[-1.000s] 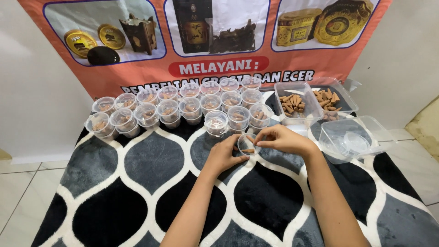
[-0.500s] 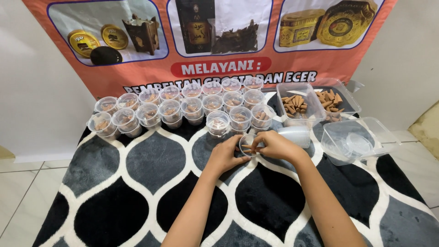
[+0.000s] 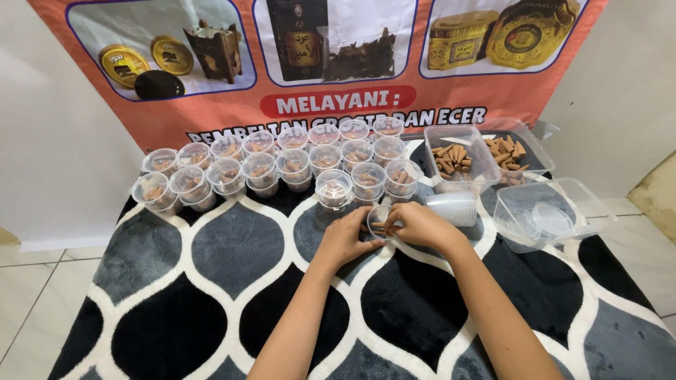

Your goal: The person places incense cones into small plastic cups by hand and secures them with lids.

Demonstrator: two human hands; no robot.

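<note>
Landmark: the small clear cup held between both hands, on the black, grey and white patterned rug.
Cup contents: a few brown incense cones lie inside, seen through its open top, which tilts toward the camera.
Left hand: cupped against the cup's left side, fingers curled around the wall; it appears to steady the cup so it cannot roll.
Right hand: pressed on the cup's right side, thumb and fingertips closed at the rim, as if fitting or seating something there; whether a lid is under the fingers cannot be told.
Behind the cup: two rows of filled, lidded cups stand side by side, nearest one just beyond the held cup; grouping them keeps finished ones out of the hands' way.
Right of the cup: a stack of empty cups lies on its side, touching distance from the right hand.
Behind and right: two open clear tubs of loose cones, within reach.
Far right of the cup: a clear tub of lids.
Beyond everything: an orange printed banner hangs on the wall.
</note>
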